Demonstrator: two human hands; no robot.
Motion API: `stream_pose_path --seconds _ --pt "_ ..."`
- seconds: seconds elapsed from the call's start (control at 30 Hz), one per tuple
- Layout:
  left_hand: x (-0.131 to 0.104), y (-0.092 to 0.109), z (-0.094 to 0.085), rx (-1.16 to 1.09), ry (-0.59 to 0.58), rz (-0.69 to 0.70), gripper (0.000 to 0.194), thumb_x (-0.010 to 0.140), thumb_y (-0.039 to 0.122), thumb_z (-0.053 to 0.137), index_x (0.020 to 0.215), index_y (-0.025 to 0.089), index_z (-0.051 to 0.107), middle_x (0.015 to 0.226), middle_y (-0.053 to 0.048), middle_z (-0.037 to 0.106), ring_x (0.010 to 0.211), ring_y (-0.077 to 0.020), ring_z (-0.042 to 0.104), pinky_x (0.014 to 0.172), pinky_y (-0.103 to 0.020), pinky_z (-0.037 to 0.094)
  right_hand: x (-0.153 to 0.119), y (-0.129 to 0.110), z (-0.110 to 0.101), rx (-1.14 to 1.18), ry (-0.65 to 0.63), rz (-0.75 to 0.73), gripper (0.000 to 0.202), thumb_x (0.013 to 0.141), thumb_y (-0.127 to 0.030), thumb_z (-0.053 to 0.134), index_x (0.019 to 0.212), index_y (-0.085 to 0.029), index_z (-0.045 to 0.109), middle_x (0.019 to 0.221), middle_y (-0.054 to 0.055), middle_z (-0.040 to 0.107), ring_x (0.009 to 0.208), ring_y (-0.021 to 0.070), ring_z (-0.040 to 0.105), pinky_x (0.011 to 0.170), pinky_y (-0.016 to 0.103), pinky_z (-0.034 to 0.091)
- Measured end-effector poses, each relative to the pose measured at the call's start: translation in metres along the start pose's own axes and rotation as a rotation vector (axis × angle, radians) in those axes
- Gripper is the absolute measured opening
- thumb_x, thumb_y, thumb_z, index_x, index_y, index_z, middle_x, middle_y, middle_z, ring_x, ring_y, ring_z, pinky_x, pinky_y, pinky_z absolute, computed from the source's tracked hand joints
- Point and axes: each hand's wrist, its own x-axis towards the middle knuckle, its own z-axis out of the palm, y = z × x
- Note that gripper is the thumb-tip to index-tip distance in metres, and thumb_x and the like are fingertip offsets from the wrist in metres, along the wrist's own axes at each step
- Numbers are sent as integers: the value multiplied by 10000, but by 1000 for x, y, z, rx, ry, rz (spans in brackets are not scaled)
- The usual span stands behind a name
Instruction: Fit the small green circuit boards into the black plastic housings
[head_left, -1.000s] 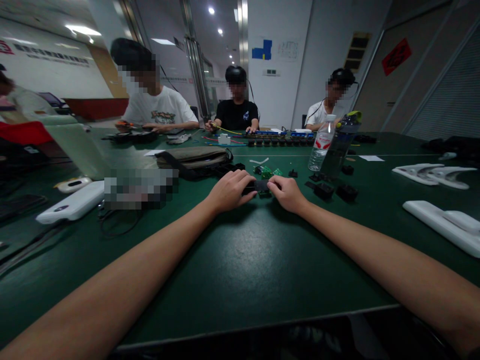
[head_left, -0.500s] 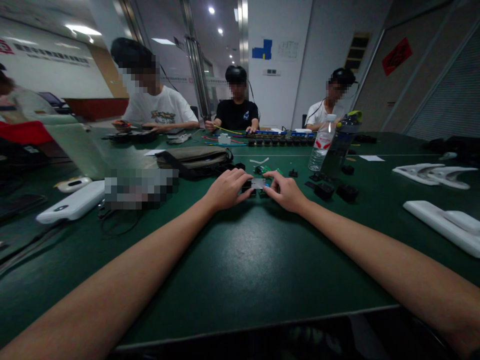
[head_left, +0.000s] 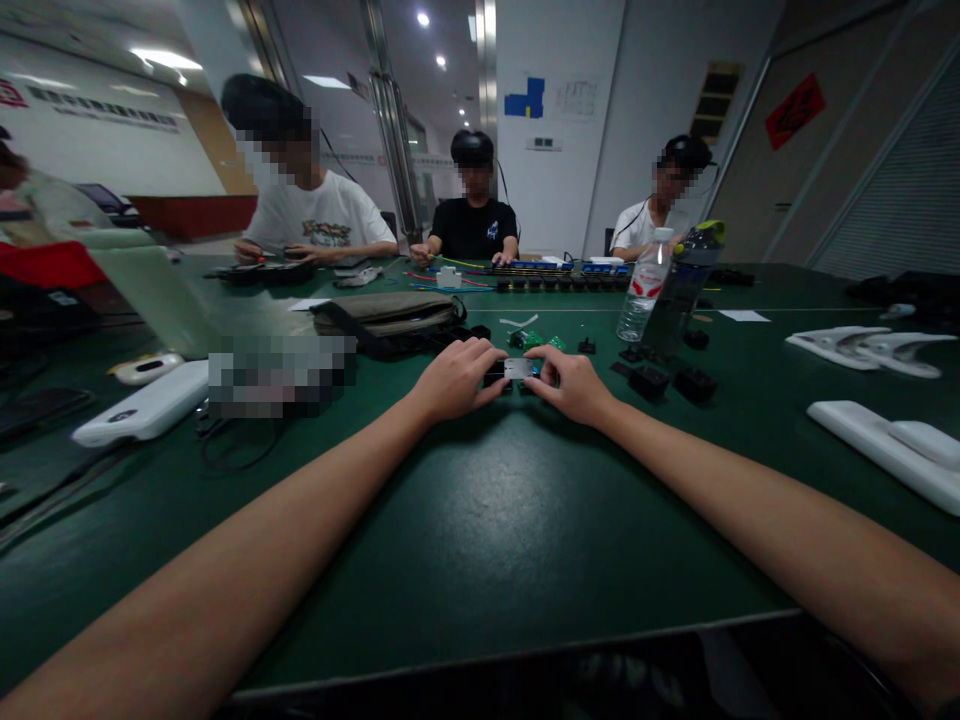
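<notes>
The small flat plate (head_left: 517, 369) lies with its long axis from left to right, straight across the person's front, one end pointing to each hand. It is held between the two hands, over the middle of the green table (head_left: 495, 530) and well in from the near edge. Its face is smooth, pale grey and roughly rectangular, with a dull sheen like metal or plastic; I cannot tell which.

The left hand (head_left: 461, 380) is clamped, thumb below and fingers above, on a small black block (head_left: 494, 373) at the plate's left end. The right hand (head_left: 574, 386) pinches the plate's right end between thumb and forefinger, beside a spot of bright blue; its other fingers are curled under.

Just beyond the hands sit shiny green circuit boards (head_left: 536, 341) and a thin white strip (head_left: 519, 322). To the right, two matt black boxes (head_left: 694, 384) with squared sides lie near a clear plastic bottle (head_left: 645, 287) with a red and white label. To the left, a soft cloth bag (head_left: 394, 318) lies on its side. Farther right are smooth white curved pieces (head_left: 862, 350) and a rounded white slab (head_left: 885, 450)
</notes>
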Motion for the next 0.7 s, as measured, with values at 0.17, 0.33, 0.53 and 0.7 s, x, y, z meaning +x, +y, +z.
stream_pose_path --seconds 0.17,0.33,0.53,0.7 --pt "0 1 -1 -9 -22 -25 327 955 379 482 1127 126 595 989 -116 636 908 -245 576 783 -364 443 0 1 1 0 19 -23 295 829 -208 683 1118 -183 633 642 -53 593 586 119 540 635 231 379" --pt "0 2 -2 -1 -46 -42 361 948 410 498 1140 120 594 997 -120 632 919 -254 574 787 -370 441 0 3 2 -10 21 -32 288 839 -228 685 1120 -193 633 647 -51 596 588 122 545 636 233 383" --pt "0 2 0 3 -57 -47 392 959 440 490 1171 130 602 1025 -125 635 940 -261 570 803 -376 438 0 2 2 -2 18 -28 289 833 -225 695 1115 -192 639 635 -54 590 586 122 545 639 229 388" --pt "0 2 0 6 -71 -37 401 961 453 496 1180 136 608 1025 -124 640 939 -260 567 798 -372 433 0 2 2 6 10 -43 288 835 -223 688 1118 -193 642 631 -56 587 580 121 538 632 228 383"
